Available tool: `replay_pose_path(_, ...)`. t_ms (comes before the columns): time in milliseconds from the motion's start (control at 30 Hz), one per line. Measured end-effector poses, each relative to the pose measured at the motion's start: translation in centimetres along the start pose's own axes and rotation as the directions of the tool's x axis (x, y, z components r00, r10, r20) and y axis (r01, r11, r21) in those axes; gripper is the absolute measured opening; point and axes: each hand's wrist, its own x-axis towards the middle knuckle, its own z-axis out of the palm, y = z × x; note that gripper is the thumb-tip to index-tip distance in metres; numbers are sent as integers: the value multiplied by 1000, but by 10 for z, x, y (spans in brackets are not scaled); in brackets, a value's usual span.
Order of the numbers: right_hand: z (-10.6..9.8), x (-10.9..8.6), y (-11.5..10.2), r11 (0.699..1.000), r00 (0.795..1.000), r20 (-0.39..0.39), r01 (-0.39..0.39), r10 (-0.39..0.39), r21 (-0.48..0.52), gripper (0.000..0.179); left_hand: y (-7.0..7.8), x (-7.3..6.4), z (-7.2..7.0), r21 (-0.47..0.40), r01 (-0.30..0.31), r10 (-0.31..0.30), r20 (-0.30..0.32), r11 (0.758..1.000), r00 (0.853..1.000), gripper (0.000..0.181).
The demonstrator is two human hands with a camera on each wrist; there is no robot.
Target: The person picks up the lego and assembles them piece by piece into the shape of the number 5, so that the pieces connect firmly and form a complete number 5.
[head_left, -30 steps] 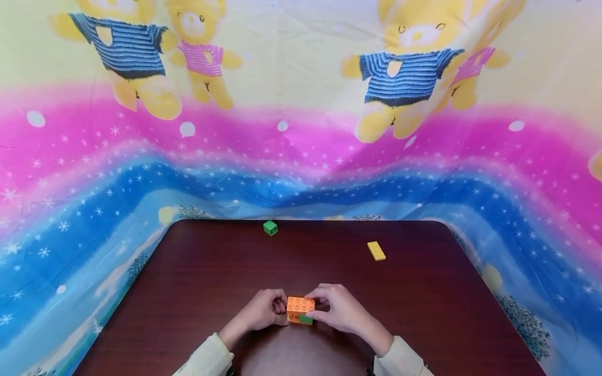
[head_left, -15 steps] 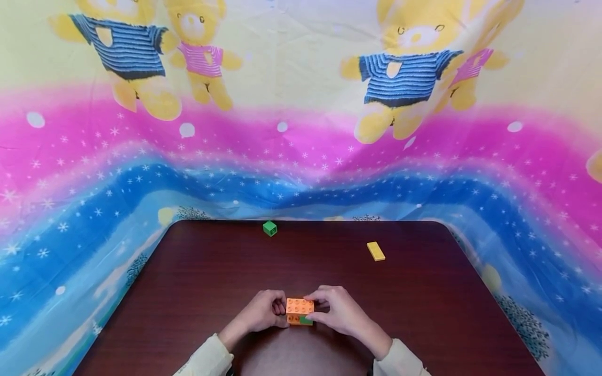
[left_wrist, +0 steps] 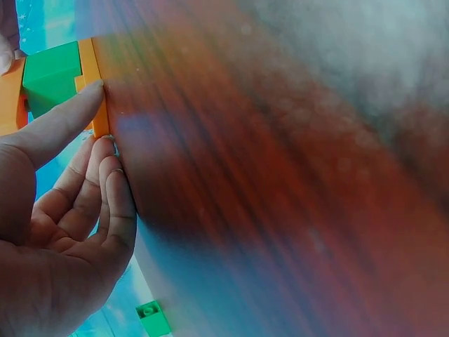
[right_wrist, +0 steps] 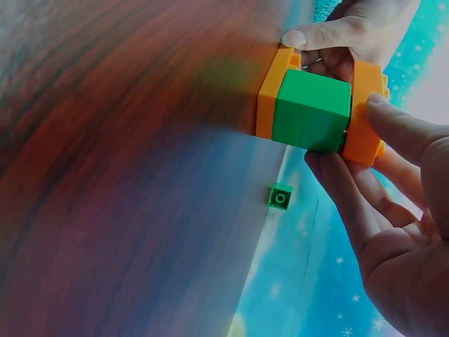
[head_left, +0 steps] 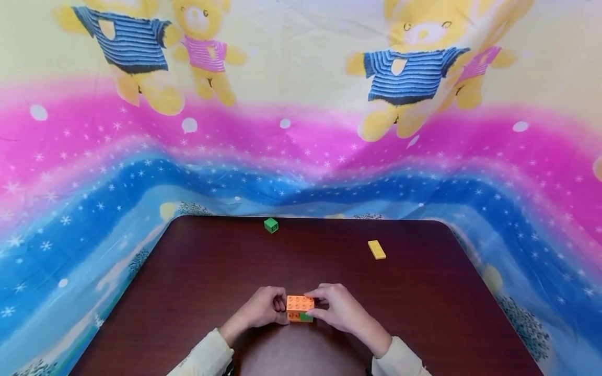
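Note:
Between the two hands, near the front of the table, stands a small stack of toy building bricks. An orange studded plate (right_wrist: 269,102) forms its base on the tabletop. Upon the right part of that base sits a green brick (right_wrist: 311,109), and a second orange studded plate (head_left: 297,302) lies across the top, overhanging to the left. My left hand (head_left: 263,307) pinches the left end of the base plate between thumb and fingers. From the right, my right hand (head_left: 342,310) grips the top orange plate, thumb on the near side, with fingertips reaching the green brick in the right wrist view.
A small green brick (head_left: 270,225) lies by the far edge of the dark wooden table (head_left: 211,261). A flat yellow plate (head_left: 377,249) rests toward the back right. A cloth printed with bears (head_left: 301,146) hangs behind and around the table.
The head view has shifted slightly. Both hands keep the same grip on the stack, and the bricks stand as before.

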Motion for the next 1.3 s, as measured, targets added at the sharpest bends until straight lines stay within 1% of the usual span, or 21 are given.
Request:
replay_pose_path(167, 1, 0, -1, 1000, 1000, 3, -3, 3, -19, 37, -2, 0, 1, 6, -5, 5, 0, 1000, 1000, 31)
replay_pose_path(300, 2, -2, 1, 1000, 1000, 5, -2, 2, -7, 37, -3, 0, 1, 3, -7, 7, 3, 1000, 1000, 31)
replay_pose_path(567, 4, -1, 5, 1000, 1000, -16, 11, -10, 13, 36, -2, 2, 0, -2, -4, 4, 1, 1000, 1000, 32)
replay_pose_path(800, 6, -1, 7, 1000, 1000, -12, 1, 0, 25, 36, -4, 1, 0, -4, -1, 1, 1, 1000, 1000, 32)
replay_pose_path(1067, 5, 0, 6, 1000, 1000, -23, 21, -21, -9, 36, -2, 1, -1, 3, 7, -7, -1, 1000, 1000, 32)
replay_pose_path(1300, 3, -1, 6, 1000, 1000, -10, 16, -16, -19, 38, -2, 1, 1, 5, -2, 2, -6, 1000, 1000, 32)
